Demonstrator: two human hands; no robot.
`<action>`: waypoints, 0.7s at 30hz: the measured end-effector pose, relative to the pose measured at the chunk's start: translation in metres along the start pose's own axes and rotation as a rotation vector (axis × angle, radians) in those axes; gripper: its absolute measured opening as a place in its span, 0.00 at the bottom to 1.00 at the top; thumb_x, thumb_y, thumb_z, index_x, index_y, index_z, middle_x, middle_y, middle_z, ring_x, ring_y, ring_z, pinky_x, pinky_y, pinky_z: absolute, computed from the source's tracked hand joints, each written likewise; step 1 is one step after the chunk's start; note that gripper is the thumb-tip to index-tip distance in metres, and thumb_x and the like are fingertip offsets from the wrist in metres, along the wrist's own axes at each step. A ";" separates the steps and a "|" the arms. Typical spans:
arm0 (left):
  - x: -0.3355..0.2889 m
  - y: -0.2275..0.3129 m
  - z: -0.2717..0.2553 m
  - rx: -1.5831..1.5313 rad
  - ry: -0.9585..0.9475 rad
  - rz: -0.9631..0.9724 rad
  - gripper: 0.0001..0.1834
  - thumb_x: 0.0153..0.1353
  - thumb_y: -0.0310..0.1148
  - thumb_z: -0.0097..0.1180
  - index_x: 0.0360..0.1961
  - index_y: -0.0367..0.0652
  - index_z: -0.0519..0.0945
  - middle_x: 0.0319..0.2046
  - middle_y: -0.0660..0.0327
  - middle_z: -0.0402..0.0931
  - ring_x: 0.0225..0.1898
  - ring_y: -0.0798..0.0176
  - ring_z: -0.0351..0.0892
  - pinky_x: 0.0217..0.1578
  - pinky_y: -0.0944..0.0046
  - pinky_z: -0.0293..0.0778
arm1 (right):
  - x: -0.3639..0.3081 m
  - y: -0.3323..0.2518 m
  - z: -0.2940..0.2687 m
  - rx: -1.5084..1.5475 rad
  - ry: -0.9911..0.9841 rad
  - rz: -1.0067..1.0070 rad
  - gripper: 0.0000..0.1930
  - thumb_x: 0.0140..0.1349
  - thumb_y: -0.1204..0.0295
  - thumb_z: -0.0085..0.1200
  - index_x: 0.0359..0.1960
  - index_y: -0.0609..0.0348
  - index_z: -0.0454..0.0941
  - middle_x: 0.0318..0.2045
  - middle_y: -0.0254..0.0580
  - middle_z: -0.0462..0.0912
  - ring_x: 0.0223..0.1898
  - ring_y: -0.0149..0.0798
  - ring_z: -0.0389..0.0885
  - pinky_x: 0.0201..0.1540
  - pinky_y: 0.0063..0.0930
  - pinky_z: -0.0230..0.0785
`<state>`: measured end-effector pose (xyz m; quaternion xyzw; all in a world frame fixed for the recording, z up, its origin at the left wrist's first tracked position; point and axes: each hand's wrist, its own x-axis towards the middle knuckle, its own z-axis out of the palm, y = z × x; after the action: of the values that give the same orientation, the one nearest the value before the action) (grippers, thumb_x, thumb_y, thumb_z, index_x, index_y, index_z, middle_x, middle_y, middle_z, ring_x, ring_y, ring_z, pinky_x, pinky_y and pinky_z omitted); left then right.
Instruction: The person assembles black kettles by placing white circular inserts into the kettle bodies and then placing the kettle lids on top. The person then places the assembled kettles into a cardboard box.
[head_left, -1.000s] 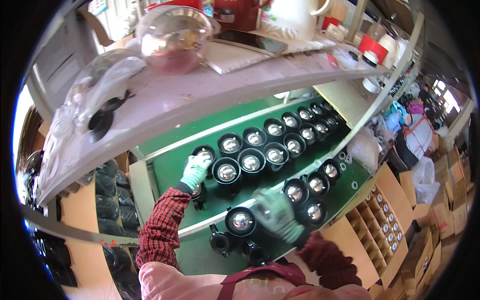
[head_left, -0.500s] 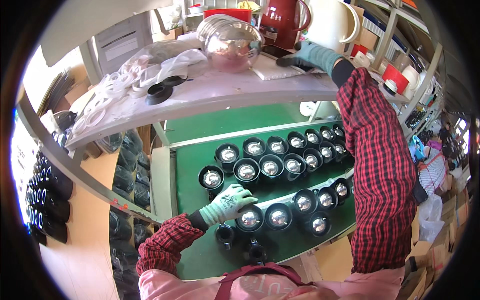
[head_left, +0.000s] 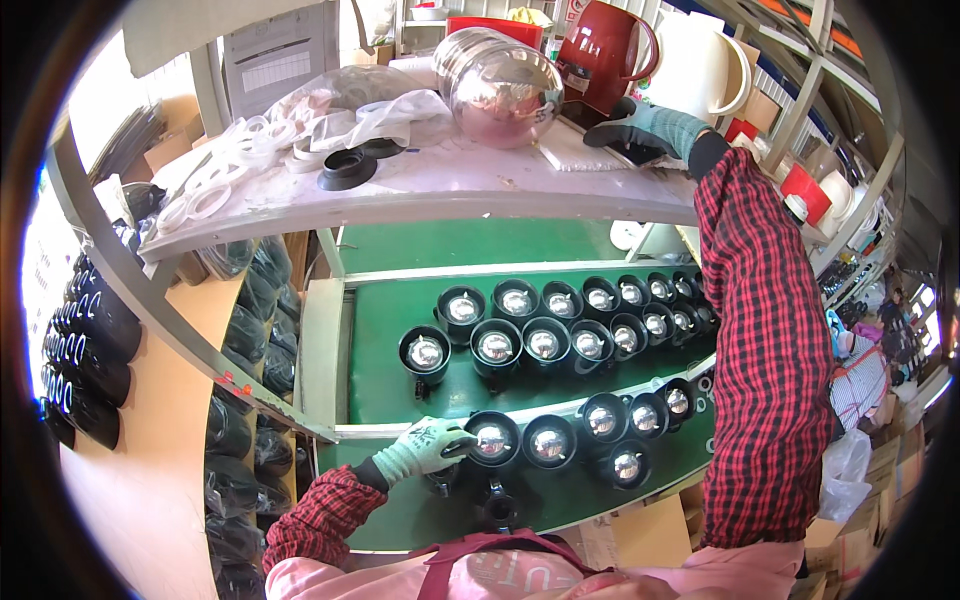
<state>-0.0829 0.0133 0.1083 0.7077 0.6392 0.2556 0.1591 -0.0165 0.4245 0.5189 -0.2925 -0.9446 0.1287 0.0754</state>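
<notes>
Head view: left hand (head_left: 430, 447) is touching a black pot (head_left: 494, 440), which is standing on the green tabletop (head_left: 385, 392); right hand (head_left: 650, 132) is partly covering a dark phone (head_left: 640, 155) on the shelf (head_left: 450, 186). Either grip's closure: cannot tell.

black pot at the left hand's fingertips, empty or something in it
Not empty: a shiny silver dome shows inside the black pot, within its round rim.
</notes>
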 end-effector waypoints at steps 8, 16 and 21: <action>0.003 0.002 0.017 -0.046 -0.064 -0.051 0.17 0.61 0.41 0.63 0.50 0.49 0.84 0.43 0.55 0.81 0.47 0.48 0.80 0.48 0.52 0.76 | -0.004 -0.009 -0.003 0.084 -0.066 0.031 0.33 0.50 0.45 0.72 0.53 0.54 0.82 0.41 0.37 0.83 0.42 0.33 0.77 0.44 0.28 0.69; 0.004 0.004 0.033 -0.086 -0.124 -0.005 0.17 0.60 0.40 0.63 0.49 0.46 0.83 0.41 0.55 0.80 0.44 0.49 0.80 0.47 0.52 0.75 | 0.004 -0.002 -0.004 -0.004 -0.070 0.049 0.44 0.47 0.36 0.67 0.59 0.55 0.79 0.50 0.46 0.83 0.50 0.45 0.79 0.54 0.37 0.70; -0.006 0.006 0.034 -0.098 -0.153 -0.067 0.19 0.62 0.41 0.61 0.52 0.47 0.82 0.44 0.56 0.80 0.48 0.48 0.79 0.51 0.51 0.73 | 0.019 0.004 0.006 -0.089 -0.035 -0.019 0.49 0.45 0.34 0.69 0.62 0.58 0.76 0.55 0.49 0.81 0.56 0.48 0.78 0.58 0.37 0.70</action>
<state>-0.0584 0.0101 0.0828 0.6948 0.6352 0.2262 0.2502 -0.0315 0.4375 0.5137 -0.2844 -0.9532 0.0908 0.0471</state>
